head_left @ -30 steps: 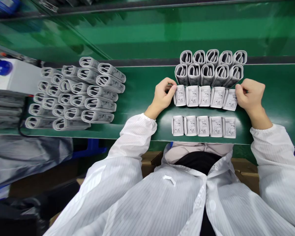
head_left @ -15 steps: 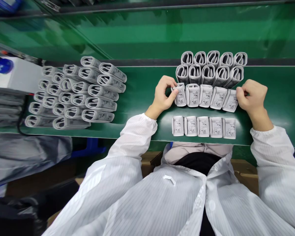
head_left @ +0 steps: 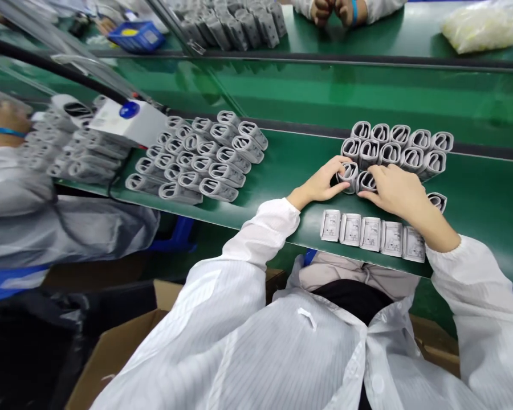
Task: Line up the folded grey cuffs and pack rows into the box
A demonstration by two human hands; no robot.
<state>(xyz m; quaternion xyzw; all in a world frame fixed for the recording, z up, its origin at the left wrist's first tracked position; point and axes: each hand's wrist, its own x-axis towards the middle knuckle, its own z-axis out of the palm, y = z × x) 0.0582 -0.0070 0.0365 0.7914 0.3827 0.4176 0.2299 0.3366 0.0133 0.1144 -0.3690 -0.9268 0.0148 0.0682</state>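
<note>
My left hand (head_left: 325, 181) grips a rolled grey cuff (head_left: 349, 177) at the left end of the third row, thumb and fingers on its sides. My right hand (head_left: 395, 191) holds the neighbouring rolled cuff (head_left: 367, 181) between thumb and fingers, hiding the middle of that row. At the row's right end another rolled cuff (head_left: 438, 201) shows past my right wrist. Two rows of rolled cuffs (head_left: 390, 154) stand behind, coiled ends up. Nearer me lies a row of cuffs (head_left: 371, 234) with printed faces up.
A large group of rolled cuffs (head_left: 196, 156) stands on the green bench (head_left: 288, 162) to the left, beside a white box with a blue knob (head_left: 143, 122). A co-worker's arm (head_left: 8, 171) is at far left. Across the partition are another person's hands (head_left: 336, 10) and a plastic bag (head_left: 487, 25).
The third row's cuffs, earlier printed side up between my hands, now show coiled ends up where visible. My right hand has moved left from the row's far end. The view has shifted.
</note>
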